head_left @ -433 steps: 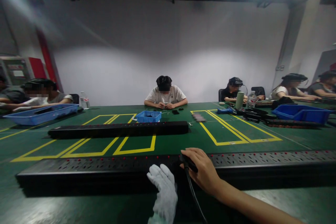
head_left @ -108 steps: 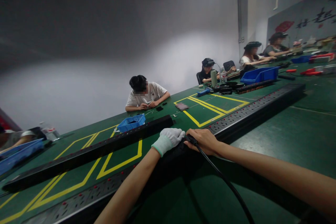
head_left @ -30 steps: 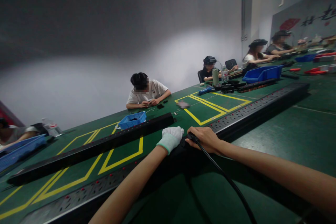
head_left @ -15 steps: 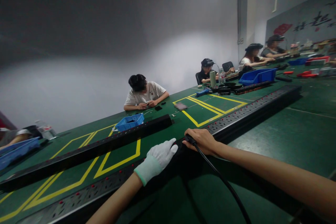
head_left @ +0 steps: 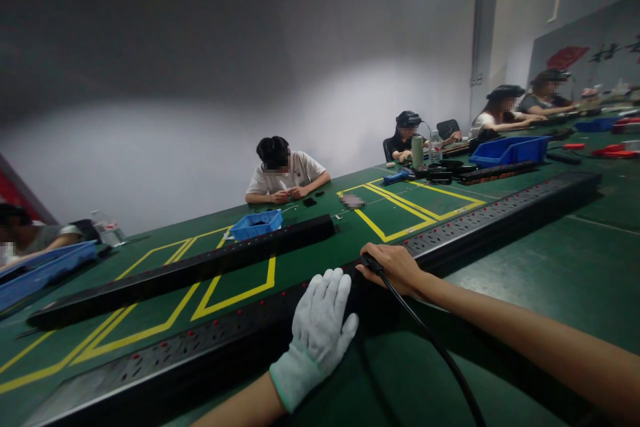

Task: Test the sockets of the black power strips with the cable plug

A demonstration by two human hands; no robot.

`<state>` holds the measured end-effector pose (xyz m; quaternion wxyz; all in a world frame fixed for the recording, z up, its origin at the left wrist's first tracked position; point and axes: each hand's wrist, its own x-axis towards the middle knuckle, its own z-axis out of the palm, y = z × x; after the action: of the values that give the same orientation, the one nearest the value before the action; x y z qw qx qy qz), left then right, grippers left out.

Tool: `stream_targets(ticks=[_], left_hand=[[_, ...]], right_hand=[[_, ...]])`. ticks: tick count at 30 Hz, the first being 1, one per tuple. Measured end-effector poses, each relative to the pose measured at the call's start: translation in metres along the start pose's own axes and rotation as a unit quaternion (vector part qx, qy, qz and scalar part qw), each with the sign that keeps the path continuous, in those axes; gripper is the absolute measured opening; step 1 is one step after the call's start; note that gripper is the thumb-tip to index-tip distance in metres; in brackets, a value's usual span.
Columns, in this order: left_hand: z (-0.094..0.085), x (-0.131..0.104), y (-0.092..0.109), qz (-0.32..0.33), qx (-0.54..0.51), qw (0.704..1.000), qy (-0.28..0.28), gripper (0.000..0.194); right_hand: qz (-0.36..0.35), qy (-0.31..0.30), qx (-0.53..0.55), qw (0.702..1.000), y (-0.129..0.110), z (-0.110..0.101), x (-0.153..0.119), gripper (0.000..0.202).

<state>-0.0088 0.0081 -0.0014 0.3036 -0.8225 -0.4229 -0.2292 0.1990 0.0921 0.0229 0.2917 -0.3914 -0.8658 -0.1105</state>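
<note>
"Power strip (head_left: 470, 224): where is it?"

"Slanting across the green surface (head_left: 545, 280), near left to far right."

"And the left hand (head_left: 320, 323) and right hand (head_left: 395, 267)?"

"Apart, side by side. The left, gloved, lies palm down over the near edge, fingers extended; I can't tell if it presses. The right is closed round a black plug (head_left: 371, 263), its cable (head_left: 435, 333) trailing near right; any socket beneath is hidden."

"Writing?"

"Dark characters on the far-right wall sign (head_left: 587, 67), too blurred to read."

"Edges?"

"Its right end stops short of the blue bin (head_left: 510, 152). Yellow lines (head_left: 233, 300) show between it and a second strip (head_left: 185, 270), farther left."
</note>
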Motion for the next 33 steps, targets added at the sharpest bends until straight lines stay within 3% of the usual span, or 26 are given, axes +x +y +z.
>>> stream_targets(ticks=[17, 33], left_hand=[[-0.0072, 0.0000, -0.0080, 0.100, -0.072, 0.992, -0.006, 0.039], [-0.0068, 0.0000, -0.0064, 0.093, -0.070, 0.993, -0.017, 0.034]], right_hand=[[0.013, -0.003, -0.005, 1.000, -0.0013, -0.0001, 0.0001, 0.027], [0.017, -0.042, 0.019, 0.999, 0.0042, -0.0045, 0.0025, 0.031]])
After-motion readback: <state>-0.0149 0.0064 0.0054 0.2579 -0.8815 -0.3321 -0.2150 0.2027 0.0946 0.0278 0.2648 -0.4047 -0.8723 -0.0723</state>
